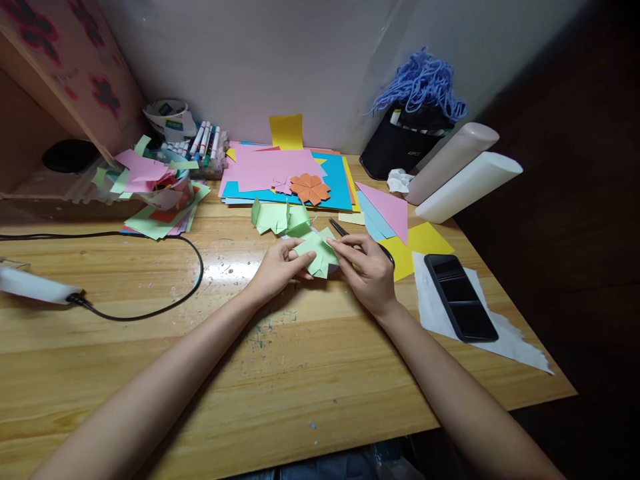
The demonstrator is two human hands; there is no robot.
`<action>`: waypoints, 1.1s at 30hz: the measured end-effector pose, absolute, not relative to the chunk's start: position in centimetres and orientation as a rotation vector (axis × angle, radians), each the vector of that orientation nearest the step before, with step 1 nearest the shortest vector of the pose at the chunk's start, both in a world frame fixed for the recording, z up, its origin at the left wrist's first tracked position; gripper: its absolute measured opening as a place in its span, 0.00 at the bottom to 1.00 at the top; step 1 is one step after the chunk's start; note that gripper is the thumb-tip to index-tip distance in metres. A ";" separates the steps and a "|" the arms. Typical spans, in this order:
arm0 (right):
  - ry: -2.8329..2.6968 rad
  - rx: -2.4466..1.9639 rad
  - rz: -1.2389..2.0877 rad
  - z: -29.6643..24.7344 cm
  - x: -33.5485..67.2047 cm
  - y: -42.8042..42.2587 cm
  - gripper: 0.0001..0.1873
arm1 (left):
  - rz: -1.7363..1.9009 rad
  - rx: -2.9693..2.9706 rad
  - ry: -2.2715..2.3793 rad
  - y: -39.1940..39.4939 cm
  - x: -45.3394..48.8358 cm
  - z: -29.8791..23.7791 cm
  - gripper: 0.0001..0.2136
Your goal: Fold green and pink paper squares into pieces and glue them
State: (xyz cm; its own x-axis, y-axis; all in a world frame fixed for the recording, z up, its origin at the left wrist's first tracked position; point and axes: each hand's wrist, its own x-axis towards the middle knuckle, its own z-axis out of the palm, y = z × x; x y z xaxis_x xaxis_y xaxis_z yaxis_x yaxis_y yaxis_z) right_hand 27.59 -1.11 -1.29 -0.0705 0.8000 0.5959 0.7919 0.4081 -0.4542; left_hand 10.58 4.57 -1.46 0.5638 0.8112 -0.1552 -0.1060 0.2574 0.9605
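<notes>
Between my two hands is a light green folded paper flower (319, 257), creased along several lines. My left hand (281, 267) pinches its left side, thumb on top and fingers underneath. At its upper right edge, my right hand (369, 270) grips a petal between thumb and fingertips. Just behind lie more light green folded paper pieces (273, 217). Dark-handled scissors (339, 227) lie partly hidden behind my right hand. An orange paper flower (310, 189) rests on a stack of coloured paper, beyond the green pieces.
Pink and blue sheets (280, 167) are stacked at the back. A phone (460, 297) lies on white paper at right, near two pale tubes (467, 187). A glue gun (37, 285) with a black cord sits left, below a scrap-filled cup (167, 193). A black bag (395, 147) stands behind.
</notes>
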 end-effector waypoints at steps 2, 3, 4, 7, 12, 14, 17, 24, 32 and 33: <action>-1.866 -1.346 0.001 -1.3 27.5 -1.1 0.19 | 0.698 1.174 0.727 4.6 10.6 -1.5 0.14; -1.885 -1.332 -0.006 -1.3 27.5 -1.1 0.18 | 0.695 1.184 0.721 4.6 10.7 -1.5 0.14; -1.905 -1.320 -0.014 -1.3 27.5 -1.0 0.18 | 0.692 1.193 0.722 4.6 10.7 -1.5 0.14; -1.950 -1.302 -0.036 -1.4 27.5 -0.9 0.18 | 0.683 1.201 0.733 4.6 10.7 -1.6 0.13; -1.959 -1.287 -0.071 -1.6 27.4 -0.8 0.16 | 0.666 1.186 0.744 4.5 10.6 -1.7 0.12; -1.958 -1.278 -0.085 -1.6 27.4 -0.8 0.15 | 0.653 1.192 0.751 4.5 10.5 -1.7 0.12; -1.963 -1.277 -0.088 -1.6 27.3 -0.8 0.15 | 0.647 1.185 0.747 4.5 10.5 -1.6 0.12; -1.987 -1.281 -0.081 -1.5 27.3 -0.8 0.14 | 0.646 1.188 0.720 4.6 10.5 -1.6 0.12; -2.027 -1.249 -0.053 -1.4 27.4 -0.8 0.14 | 0.624 1.206 0.703 4.8 10.4 -1.8 0.13; -2.033 -1.249 -0.044 -1.5 27.5 -0.8 0.14 | 0.624 1.210 0.709 4.8 10.4 -1.7 0.13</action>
